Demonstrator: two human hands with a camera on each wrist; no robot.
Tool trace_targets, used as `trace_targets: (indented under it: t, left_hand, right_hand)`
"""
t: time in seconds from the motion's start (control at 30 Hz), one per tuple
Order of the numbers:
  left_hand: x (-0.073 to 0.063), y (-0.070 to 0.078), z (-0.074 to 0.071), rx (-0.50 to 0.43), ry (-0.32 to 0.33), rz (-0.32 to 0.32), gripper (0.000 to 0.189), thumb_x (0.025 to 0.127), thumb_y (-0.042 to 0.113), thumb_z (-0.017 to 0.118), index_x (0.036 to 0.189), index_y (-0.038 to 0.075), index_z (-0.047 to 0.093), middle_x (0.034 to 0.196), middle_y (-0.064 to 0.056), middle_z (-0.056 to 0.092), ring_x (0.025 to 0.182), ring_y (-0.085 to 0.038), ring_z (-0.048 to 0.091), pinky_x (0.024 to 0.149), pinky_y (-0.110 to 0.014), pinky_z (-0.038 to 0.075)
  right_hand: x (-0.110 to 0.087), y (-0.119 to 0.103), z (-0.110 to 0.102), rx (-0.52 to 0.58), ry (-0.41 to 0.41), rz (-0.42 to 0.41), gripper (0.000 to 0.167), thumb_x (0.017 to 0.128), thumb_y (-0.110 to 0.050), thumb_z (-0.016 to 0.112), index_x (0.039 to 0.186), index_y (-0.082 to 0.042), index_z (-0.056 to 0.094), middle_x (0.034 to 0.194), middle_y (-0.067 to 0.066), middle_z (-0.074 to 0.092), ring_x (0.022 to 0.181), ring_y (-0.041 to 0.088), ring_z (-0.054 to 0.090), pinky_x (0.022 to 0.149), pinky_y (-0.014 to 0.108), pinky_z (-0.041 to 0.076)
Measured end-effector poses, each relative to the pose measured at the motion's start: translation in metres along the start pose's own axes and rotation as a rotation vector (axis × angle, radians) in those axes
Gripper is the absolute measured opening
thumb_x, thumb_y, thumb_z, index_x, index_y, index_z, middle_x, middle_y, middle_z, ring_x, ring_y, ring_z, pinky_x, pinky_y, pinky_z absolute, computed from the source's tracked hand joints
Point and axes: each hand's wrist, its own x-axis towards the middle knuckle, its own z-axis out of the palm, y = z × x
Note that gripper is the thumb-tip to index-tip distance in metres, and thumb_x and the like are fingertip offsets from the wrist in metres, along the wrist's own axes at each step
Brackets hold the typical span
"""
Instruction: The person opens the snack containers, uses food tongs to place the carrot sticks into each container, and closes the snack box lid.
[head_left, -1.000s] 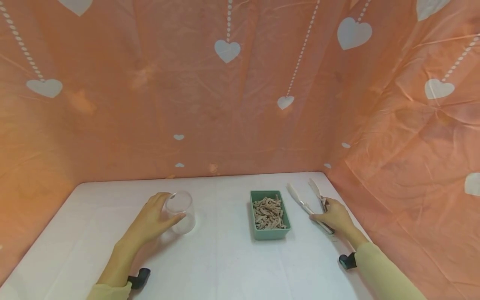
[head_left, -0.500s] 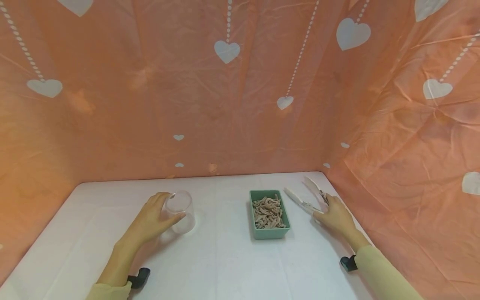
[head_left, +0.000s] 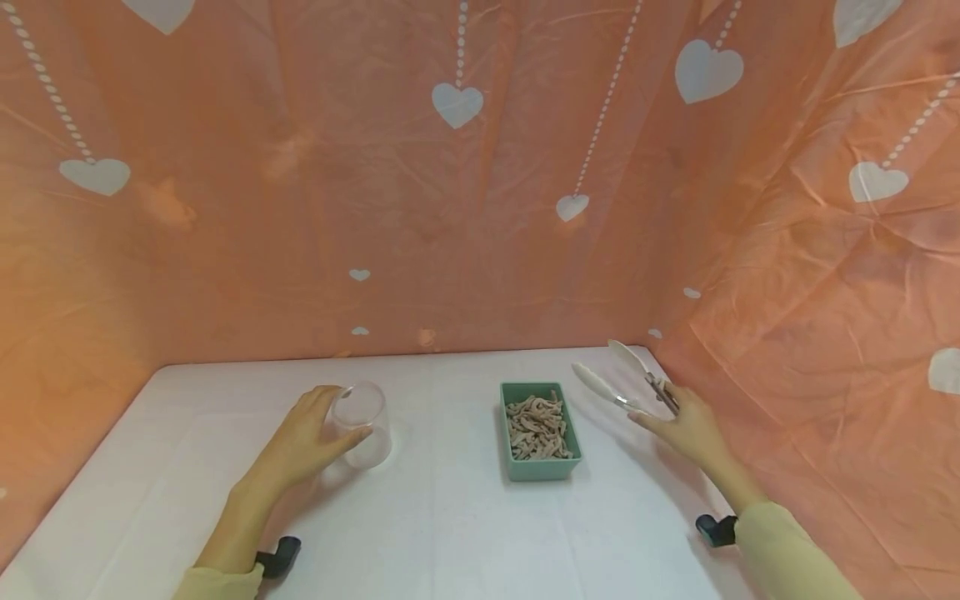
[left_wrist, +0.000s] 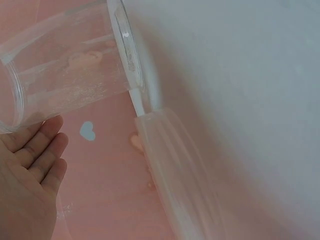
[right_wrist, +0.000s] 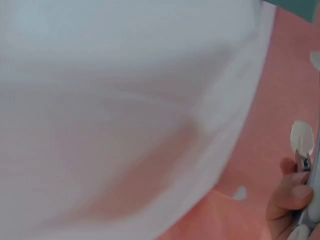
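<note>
Lifting off the table (head_left: pixel 450 542) since the earlier frames: tongs (head_left: pixel 596 383). Hanging above the table, just right of the box (head_left: pixel 543 471). Being grasped in the right hand (head_left: pixel 693 433), thumb on one arm, fingers on the other, rear end hidden; probably so held for squeezing both arms together. Pointing away from the person and leftward, toward the table's back edge. Showing blades spread in a V, with long axis slanting from palm to tips.

Standing at left on the table: cup (head_left: pixel 375 417), clear, long axis upright. Being gripped in the left hand (head_left: pixel 307 433), thumb to the near side, fingers round the far; probably for steadying.

Sitting between the hands, nearer the tongs: box, long axis away from the person. Holding heaped strips (head_left: pixel 537 427); likely so placed for easy reach.
</note>
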Motion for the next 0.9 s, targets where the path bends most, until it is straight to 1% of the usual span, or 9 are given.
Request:
trace_targets:
  t: [0.17, 0.3, 0.43, 0.53, 0.57, 0.67, 0.73, 0.83, 0.9]
  left_hand:
    - [-0.001, 0.000, 0.000, 0.003, -0.010, -0.011, 0.075, 0.091, 0.045, 0.079, 0.140, -0.006, 0.053, 0.142, -0.026, 0.053, 0.135, -0.047, 0.046, 0.113, -0.065, 0.036]
    - [-0.001, 0.001, -0.001, 0.010, -0.006, -0.005, 0.074, 0.091, 0.045, 0.078, 0.139, -0.005, 0.054, 0.141, -0.026, 0.054, 0.134, -0.047, 0.046, 0.113, -0.065, 0.037]
    - [-0.001, 0.001, -0.001, 0.010, -0.007, 0.000, 0.072, 0.092, 0.045, 0.078, 0.139, -0.004, 0.054, 0.140, -0.025, 0.055, 0.134, -0.046, 0.047, 0.112, -0.064, 0.037]
    - [0.000, 0.001, -0.001, 0.008, -0.008, 0.003, 0.072, 0.092, 0.044, 0.078, 0.139, -0.004, 0.054, 0.140, -0.024, 0.055, 0.133, -0.046, 0.047, 0.112, -0.064, 0.038]
    - [0.000, 0.001, -0.001, 0.008, -0.006, 0.006, 0.072, 0.092, 0.044, 0.078, 0.139, -0.005, 0.054, 0.140, -0.024, 0.055, 0.133, -0.046, 0.047, 0.112, -0.064, 0.038]
    - [0.001, 0.001, -0.001, 0.009, 0.002, 0.019, 0.071, 0.091, 0.042, 0.079, 0.138, -0.005, 0.054, 0.138, -0.025, 0.056, 0.132, -0.046, 0.048, 0.112, -0.064, 0.038]
    - [0.001, 0.001, -0.001, 0.008, 0.008, 0.025, 0.071, 0.091, 0.041, 0.079, 0.138, -0.005, 0.054, 0.138, -0.025, 0.056, 0.132, -0.046, 0.048, 0.112, -0.064, 0.038]
    - [0.001, 0.000, 0.000, 0.007, 0.011, 0.028, 0.070, 0.092, 0.042, 0.079, 0.138, -0.005, 0.054, 0.138, -0.024, 0.057, 0.132, -0.045, 0.048, 0.111, -0.064, 0.038]
    - [0.000, 0.000, 0.000, 0.007, 0.012, 0.028, 0.070, 0.092, 0.042, 0.079, 0.138, -0.004, 0.055, 0.138, -0.023, 0.057, 0.132, -0.045, 0.048, 0.112, -0.063, 0.038]
  right_hand:
    - [0.000, -0.009, -0.022, 0.010, -0.008, -0.092, 0.083, 0.084, -0.046, 0.085, 0.141, 0.006, 0.056, 0.128, 0.026, 0.065, 0.114, 0.045, 0.062, 0.090, 0.061, 0.051]
    - [0.000, -0.020, -0.038, -0.012, -0.074, -0.146, 0.088, 0.083, -0.047, 0.086, 0.144, 0.006, 0.052, 0.130, 0.025, 0.064, 0.106, 0.038, 0.062, 0.086, 0.053, 0.051]
    - [0.001, -0.031, -0.050, -0.038, -0.131, -0.228, 0.087, 0.079, -0.044, 0.090, 0.141, 0.007, 0.055, 0.126, 0.023, 0.067, 0.097, 0.031, 0.060, 0.081, 0.045, 0.051]
    - [0.003, -0.039, -0.056, -0.078, -0.155, -0.297, 0.085, 0.074, -0.043, 0.093, 0.136, 0.005, 0.060, 0.117, 0.016, 0.070, 0.091, 0.025, 0.058, 0.078, 0.040, 0.051]
    - [0.003, -0.041, -0.057, -0.086, -0.167, -0.315, 0.084, 0.073, -0.042, 0.094, 0.135, 0.003, 0.061, 0.109, 0.013, 0.070, 0.087, 0.023, 0.057, 0.074, 0.037, 0.049]
    - [0.006, -0.047, -0.059, -0.105, -0.200, -0.357, 0.083, 0.070, -0.042, 0.096, 0.133, -0.001, 0.064, 0.092, 0.002, 0.063, 0.078, 0.015, 0.052, 0.067, 0.030, 0.044]
    - [0.008, -0.050, -0.059, -0.108, -0.231, -0.376, 0.083, 0.068, -0.043, 0.097, 0.134, -0.003, 0.065, 0.086, -0.004, 0.056, 0.074, 0.012, 0.048, 0.065, 0.028, 0.040]
    - [0.012, -0.054, -0.059, -0.123, -0.278, -0.396, 0.083, 0.068, -0.045, 0.097, 0.134, -0.006, 0.066, 0.084, -0.008, 0.053, 0.070, 0.008, 0.046, 0.063, 0.025, 0.040]
    - [0.014, -0.055, -0.059, -0.138, -0.310, -0.414, 0.084, 0.069, -0.046, 0.096, 0.135, -0.006, 0.066, 0.088, -0.009, 0.056, 0.070, 0.006, 0.046, 0.063, 0.025, 0.040]
